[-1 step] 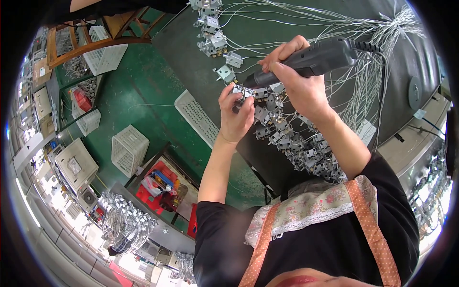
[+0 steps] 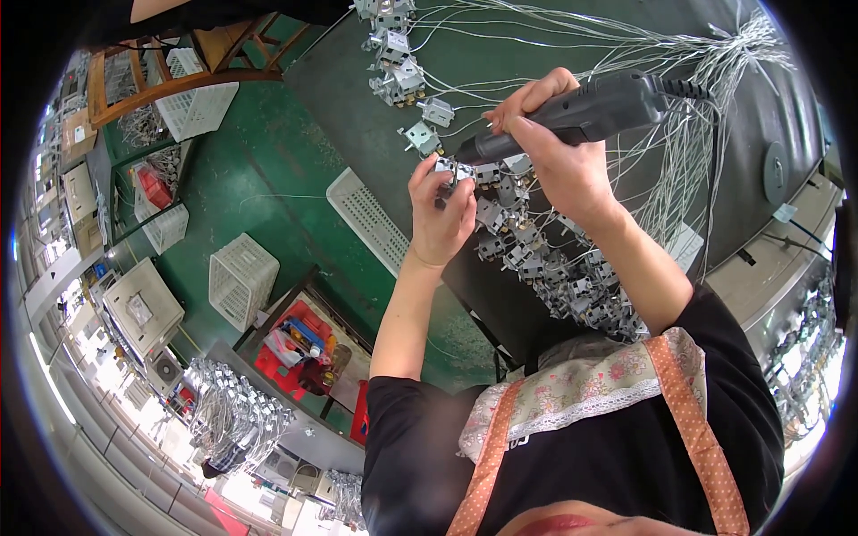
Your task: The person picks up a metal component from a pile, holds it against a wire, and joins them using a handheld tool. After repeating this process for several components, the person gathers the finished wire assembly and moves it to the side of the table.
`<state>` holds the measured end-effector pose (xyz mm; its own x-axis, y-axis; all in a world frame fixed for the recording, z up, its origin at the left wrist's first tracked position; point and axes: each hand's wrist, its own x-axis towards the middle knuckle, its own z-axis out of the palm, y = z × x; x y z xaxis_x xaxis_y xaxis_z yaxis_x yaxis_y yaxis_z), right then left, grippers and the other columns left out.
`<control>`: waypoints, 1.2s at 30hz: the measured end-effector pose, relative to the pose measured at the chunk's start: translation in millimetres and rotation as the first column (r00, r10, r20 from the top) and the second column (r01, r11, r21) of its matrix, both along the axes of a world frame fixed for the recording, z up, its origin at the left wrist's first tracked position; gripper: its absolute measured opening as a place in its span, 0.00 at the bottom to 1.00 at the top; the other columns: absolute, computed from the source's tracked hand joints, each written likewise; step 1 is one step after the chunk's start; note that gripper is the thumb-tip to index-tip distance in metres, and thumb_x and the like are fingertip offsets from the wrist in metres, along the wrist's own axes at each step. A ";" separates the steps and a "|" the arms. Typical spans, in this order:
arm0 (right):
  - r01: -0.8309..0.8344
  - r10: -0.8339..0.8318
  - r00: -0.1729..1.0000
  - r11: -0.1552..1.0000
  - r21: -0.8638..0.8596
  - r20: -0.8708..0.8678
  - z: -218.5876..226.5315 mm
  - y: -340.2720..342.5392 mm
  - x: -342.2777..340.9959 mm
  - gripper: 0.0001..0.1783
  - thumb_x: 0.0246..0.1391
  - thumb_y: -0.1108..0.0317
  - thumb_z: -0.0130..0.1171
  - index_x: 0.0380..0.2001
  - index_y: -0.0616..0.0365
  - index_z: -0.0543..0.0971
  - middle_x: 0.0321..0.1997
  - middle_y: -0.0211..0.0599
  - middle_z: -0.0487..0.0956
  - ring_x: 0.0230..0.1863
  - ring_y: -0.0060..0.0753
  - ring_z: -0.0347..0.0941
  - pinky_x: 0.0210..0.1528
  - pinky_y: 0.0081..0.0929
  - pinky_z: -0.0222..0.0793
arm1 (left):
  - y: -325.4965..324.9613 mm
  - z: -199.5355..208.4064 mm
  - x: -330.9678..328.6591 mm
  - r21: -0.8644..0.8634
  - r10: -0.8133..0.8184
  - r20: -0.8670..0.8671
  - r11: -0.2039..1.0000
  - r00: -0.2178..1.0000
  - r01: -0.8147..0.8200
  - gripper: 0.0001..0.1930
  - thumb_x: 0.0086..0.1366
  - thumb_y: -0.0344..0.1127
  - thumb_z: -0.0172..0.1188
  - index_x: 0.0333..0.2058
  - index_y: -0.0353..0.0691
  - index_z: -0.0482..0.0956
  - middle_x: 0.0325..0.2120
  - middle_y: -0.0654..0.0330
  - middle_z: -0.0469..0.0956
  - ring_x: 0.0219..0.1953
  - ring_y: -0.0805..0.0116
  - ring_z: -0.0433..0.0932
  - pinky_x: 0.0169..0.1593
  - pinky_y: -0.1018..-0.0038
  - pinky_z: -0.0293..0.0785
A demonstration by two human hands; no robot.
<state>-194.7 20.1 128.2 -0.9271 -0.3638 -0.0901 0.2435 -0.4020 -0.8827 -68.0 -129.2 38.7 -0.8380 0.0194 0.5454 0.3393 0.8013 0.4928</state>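
My right hand (image 2: 576, 174) grips a black corded electric screwdriver (image 2: 608, 107), its nose pointing left. The fingers of my left hand (image 2: 438, 228) pinch a small silvery metal box-shaped part (image 2: 456, 170) above the dark table. The driver's nose meets this part; the very tip is too small to make out. Right beside my left hand lies a heap of similar metal parts (image 2: 536, 255) running toward my apron. More such parts (image 2: 393, 62) form a row at the far left of the table, two of them (image 2: 418, 138) just beyond my fingertips. Thin silvery wires (image 2: 661, 45) trail from them.
The wires gather in a bundle (image 2: 742, 45) at the far right of the dark table (image 2: 331, 89). The driver's cord (image 2: 718, 170) hangs along the right. A white perforated basket (image 2: 366, 219) stands by the table's left edge; another crate (image 2: 241, 281) sits on the green floor.
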 end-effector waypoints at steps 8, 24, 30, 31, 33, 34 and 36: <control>0.118 -0.119 0.993 0.979 0.166 -0.009 -13.6 7.7 3.9 0.11 0.48 0.77 0.64 0.32 0.59 0.72 0.29 0.28 0.76 0.30 0.18 0.71 0.35 0.20 0.68 | -14.8 36.8 -33.1 0.160 0.189 0.546 0.933 0.816 -0.323 0.17 0.56 0.35 0.63 0.44 0.41 0.74 0.40 0.54 0.70 0.45 0.54 0.71 0.52 0.62 0.65; 0.012 -0.031 0.998 0.955 0.295 0.059 -21.0 12.6 10.5 0.12 0.47 0.78 0.64 0.33 0.58 0.71 0.33 0.30 0.76 0.35 0.20 0.71 0.40 0.21 0.68 | -41.4 55.2 -103.9 -0.076 0.242 0.813 0.946 0.530 -0.315 0.19 0.61 0.50 0.62 0.34 0.38 0.79 0.23 0.50 0.80 0.28 0.48 0.81 0.36 0.62 0.77; -0.002 0.016 0.999 0.935 0.355 -0.036 -19.0 13.1 18.0 0.14 0.44 0.72 0.68 0.30 0.58 0.71 0.25 0.27 0.75 0.27 0.16 0.70 0.31 0.19 0.68 | -22.6 41.8 -102.3 -0.336 0.568 0.619 0.816 0.543 -0.470 0.32 0.57 0.66 0.58 0.25 0.35 0.78 0.21 0.45 0.80 0.31 0.44 0.82 0.37 0.58 0.77; -0.004 0.017 0.999 0.936 0.351 -0.035 -19.3 12.9 18.9 0.14 0.44 0.72 0.68 0.30 0.58 0.71 0.25 0.27 0.75 0.27 0.16 0.70 0.31 0.19 0.68 | -25.5 39.4 -106.9 -0.378 0.584 0.642 0.805 0.498 -0.457 0.34 0.56 0.68 0.57 0.24 0.34 0.79 0.22 0.44 0.80 0.31 0.44 0.82 0.38 0.58 0.78; 0.022 0.000 0.998 0.939 0.342 -0.065 -20.9 12.2 19.0 0.14 0.44 0.73 0.68 0.30 0.58 0.71 0.25 0.27 0.75 0.28 0.17 0.71 0.32 0.20 0.69 | -37.4 33.0 -124.4 -0.406 0.535 0.738 0.839 0.412 -0.363 0.36 0.56 0.69 0.56 0.22 0.32 0.81 0.21 0.44 0.80 0.31 0.44 0.82 0.37 0.59 0.78; 0.006 0.004 0.999 0.953 0.302 -0.032 -19.2 11.1 18.9 0.13 0.44 0.74 0.67 0.30 0.58 0.71 0.25 0.28 0.75 0.28 0.17 0.71 0.33 0.20 0.69 | -46.2 22.4 -125.9 -0.274 0.398 0.869 0.881 0.294 -0.385 0.36 0.56 0.69 0.56 0.22 0.32 0.81 0.21 0.46 0.80 0.31 0.48 0.82 0.36 0.62 0.78; 0.009 -0.006 1.000 0.960 0.281 -0.010 -18.1 10.1 18.2 0.13 0.44 0.75 0.67 0.29 0.59 0.71 0.26 0.28 0.76 0.28 0.17 0.71 0.33 0.20 0.69 | -61.5 6.7 -121.1 0.093 -0.021 0.991 0.819 0.132 -0.566 0.29 0.58 0.60 0.59 0.28 0.32 0.83 0.25 0.52 0.81 0.29 0.63 0.81 0.35 0.69 0.75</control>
